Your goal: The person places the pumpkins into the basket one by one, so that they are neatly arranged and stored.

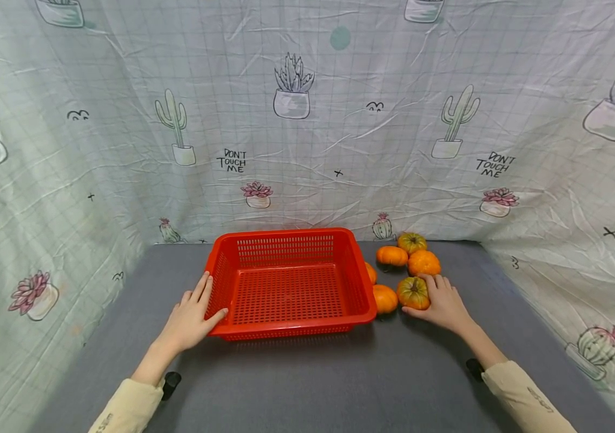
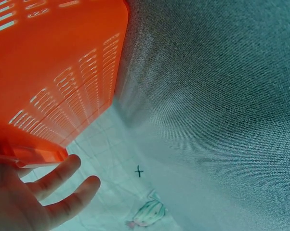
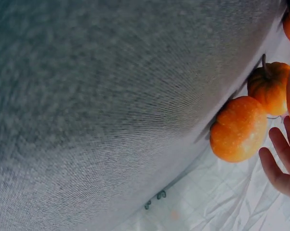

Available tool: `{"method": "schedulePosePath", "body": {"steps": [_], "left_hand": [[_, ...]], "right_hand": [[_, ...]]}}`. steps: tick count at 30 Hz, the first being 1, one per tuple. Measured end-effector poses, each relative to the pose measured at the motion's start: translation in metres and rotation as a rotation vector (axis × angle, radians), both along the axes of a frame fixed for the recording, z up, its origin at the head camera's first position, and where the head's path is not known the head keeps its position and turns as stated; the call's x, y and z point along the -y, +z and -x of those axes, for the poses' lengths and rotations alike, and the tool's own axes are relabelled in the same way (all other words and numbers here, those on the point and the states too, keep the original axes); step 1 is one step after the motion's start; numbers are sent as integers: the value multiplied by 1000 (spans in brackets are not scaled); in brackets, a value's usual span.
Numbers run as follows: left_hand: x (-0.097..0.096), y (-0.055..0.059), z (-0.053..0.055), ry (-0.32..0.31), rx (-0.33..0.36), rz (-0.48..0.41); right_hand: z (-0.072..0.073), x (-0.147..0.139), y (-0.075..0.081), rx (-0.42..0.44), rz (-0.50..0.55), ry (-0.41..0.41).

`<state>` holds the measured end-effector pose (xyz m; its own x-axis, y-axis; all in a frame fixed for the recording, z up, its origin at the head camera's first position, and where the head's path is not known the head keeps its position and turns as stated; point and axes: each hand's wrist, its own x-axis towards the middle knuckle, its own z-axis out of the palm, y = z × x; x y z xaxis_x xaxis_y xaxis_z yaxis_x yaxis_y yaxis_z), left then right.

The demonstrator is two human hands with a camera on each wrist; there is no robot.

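A red plastic basket [image 1: 285, 328] with slotted walls stands on the grey cloth, nothing inside it. My left hand [image 1: 190, 316] rests at its left rim, the thumb over the near left corner; in the left wrist view, two of its fingers [image 2: 82, 192] extend past the rim. My right hand [image 1: 444, 304] holds a greenish-orange mini pumpkin [image 1: 413, 293] between thumb and fingers, right of the basket. Around it lie an orange pumpkin [image 1: 385, 299], another orange one [image 1: 424, 263], a flatter one [image 1: 392, 255] and a greenish one [image 1: 412, 242]. One more [image 1: 370, 273] is partly hidden by the basket.
Grey cloth [image 1: 307, 385] covers the table. A pale curtain [image 1: 307, 144] printed with cacti encloses the back and both sides, meeting the table just behind the basket and pumpkins. Black straps [image 1: 171, 385] are on both wrists.
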<state>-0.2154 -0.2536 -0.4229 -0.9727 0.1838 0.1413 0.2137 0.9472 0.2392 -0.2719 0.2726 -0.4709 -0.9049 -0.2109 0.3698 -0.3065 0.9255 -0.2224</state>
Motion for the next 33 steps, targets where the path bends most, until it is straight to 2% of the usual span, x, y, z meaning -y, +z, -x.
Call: {"method": "schedulePosePath", "body": {"steps": [7,16,25,33], "left_hand": [[0,1,-1,5,11,-11],[-1,-1,1,-3,1,-26],[0,0,2,-5,-6,-30],[0,-2,2,1,-6,-30]], "right_hand": [[-2,5,9,-86,56,94],[-5,18,22,-163,38,139],[-3,32,38,-175,77,186],[-2,41,42,-156,85,227]]}}
